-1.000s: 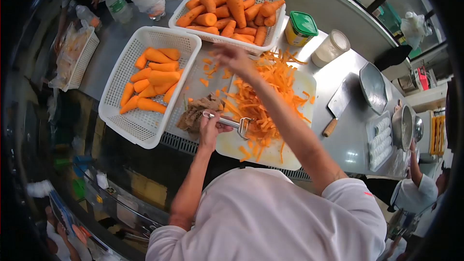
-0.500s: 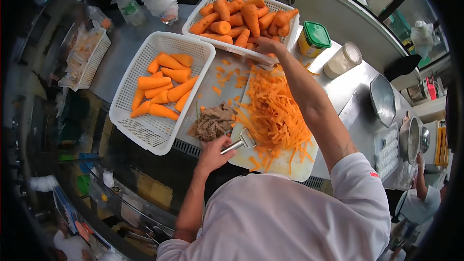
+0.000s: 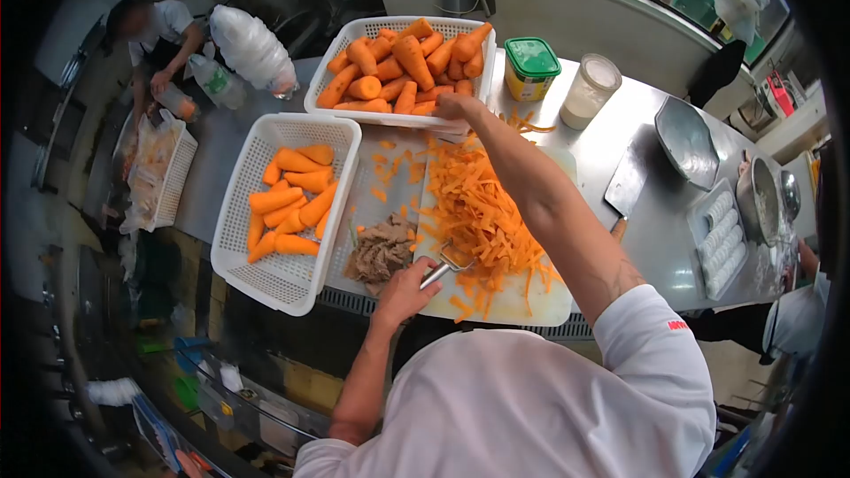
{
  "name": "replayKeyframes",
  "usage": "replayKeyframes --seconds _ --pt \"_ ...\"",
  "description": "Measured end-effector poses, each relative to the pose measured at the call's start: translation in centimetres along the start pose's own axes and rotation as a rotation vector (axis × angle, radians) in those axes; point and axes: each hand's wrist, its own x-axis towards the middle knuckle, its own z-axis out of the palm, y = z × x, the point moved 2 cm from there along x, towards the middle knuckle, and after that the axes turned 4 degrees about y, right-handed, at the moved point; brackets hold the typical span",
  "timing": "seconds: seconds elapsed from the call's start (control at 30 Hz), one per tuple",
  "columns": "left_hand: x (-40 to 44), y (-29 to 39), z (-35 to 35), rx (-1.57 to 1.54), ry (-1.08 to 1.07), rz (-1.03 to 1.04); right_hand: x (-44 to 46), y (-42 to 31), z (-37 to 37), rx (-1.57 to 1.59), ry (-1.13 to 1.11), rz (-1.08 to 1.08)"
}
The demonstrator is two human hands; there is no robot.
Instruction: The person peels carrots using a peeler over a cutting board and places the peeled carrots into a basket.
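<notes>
My left hand point(image 3: 404, 294) is closed around the metal handle of a peeler point(image 3: 435, 275), whose head points at a pile of orange carrot peelings point(image 3: 478, 212) on a white cutting board point(image 3: 551, 304). Beside that hand lies a crumpled brown cloth point(image 3: 382, 248). My right arm reaches across the peelings, and my right hand point(image 3: 458, 109) is at the near rim of a white basket point(image 3: 320, 80) heaped with unpeeled carrots point(image 3: 412, 57). Its fingers are mostly hidden, so what they hold does not show. Peeled carrots point(image 3: 305, 179) lie in a second white basket point(image 3: 232, 239) on the left.
A green-lidded tub point(image 3: 531, 69) and a clear jar point(image 3: 591, 91) stand behind the board. To the right are a cleaver point(image 3: 627, 179), a grey dish point(image 3: 686, 143) and a tray of white rolls point(image 3: 722, 243). Another person point(image 3: 159, 35) works at the far left.
The camera view has shifted, showing more of the counter's right side. My right hand stays at the carrot basket's near rim; my left hand still grips the peeler.
</notes>
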Motion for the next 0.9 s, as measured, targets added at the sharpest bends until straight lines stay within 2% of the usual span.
replayKeyframes --seconds 0.03,0.07,0.1,0.17,0.23,0.27,0.33,0.37,0.43,0.47,0.5,0.57,0.6,0.67,0.73,0.83,0.9 --pt "-0.2 0.2 -0.2 0.010 0.004 0.001 0.3 0.0 0.2 0.092 0.025 -0.030" --pt "-0.4 0.2 -0.3 -0.019 0.043 -0.001 1.1 0.5 0.0 0.052 -0.080 0.027" --pt "-0.7 0.1 -0.3 -0.052 0.083 -0.004 0.9 0.6 -0.6 0.053 -0.080 0.020" --pt "-1.1 -1.0 -0.5 -0.136 0.130 -0.011 -0.3 1.9 -1.5 0.869 -0.083 0.135" --pt "-2.0 -2.2 -0.4 -0.224 0.160 -0.018 -5.1 1.8 -3.8 1.421 0.047 -0.137" --pt "-2.2 -2.6 -0.6 -0.265 0.203 -0.010 -8.2 1.0 -5.3 1.416 0.051 -0.128" --pt "-2.3 -2.5 -0.9 -0.338 0.244 0.002 -14.4 -0.2 -7.6 1.891 0.134 -0.370" --pt "-2.3 -2.0 -1.1 -0.339 0.228 0.015 -15.8 0.1 -7.2 1.885 0.156 -0.362" --pt "-2.0 -1.3 -1.2 -0.462 0.210 -0.079 -17.9 1.9 -5.8 2.007 0.418 -0.505" --pt "-1.3 -1.5 -0.8 -0.445 0.241 0.002 -18.3 3.5 -4.5 2.026 0.335 -0.574" --pt "-0.6 -0.6 -0.7 -0.444 0.222 0.014 -20.4 3.3 -3.7 2.010 0.451 -0.273" --pt "0.7 2.9 -1.1 -0.309 0.280 0.148 -22.2 3.7 -0.5 2.061 0.489 0.067" --pt "1.3 5.5 -1.5 -0.284 0.297 0.175 -23.4 3.4 0.5 2.057 0.500 0.076" --pt "3.8 9.5 -0.8 -0.329 0.387 0.417 -25.2 2.6 2.5 2.165 0.501 0.202" --pt "6.7 12.4 0.5 -0.301 0.506 0.588 -25.9 1.9 3.6 2.184 0.543 0.222" --pt "8.8 14.9 2.7 -0.142 0.605 0.640 -26.2 1.1 3.2 2.221 0.673 0.215" --pt "6.9 15.2 4.1 -0.096 0.555 0.602 -26.5 1.8 2.5 2.235 0.774 0.197"
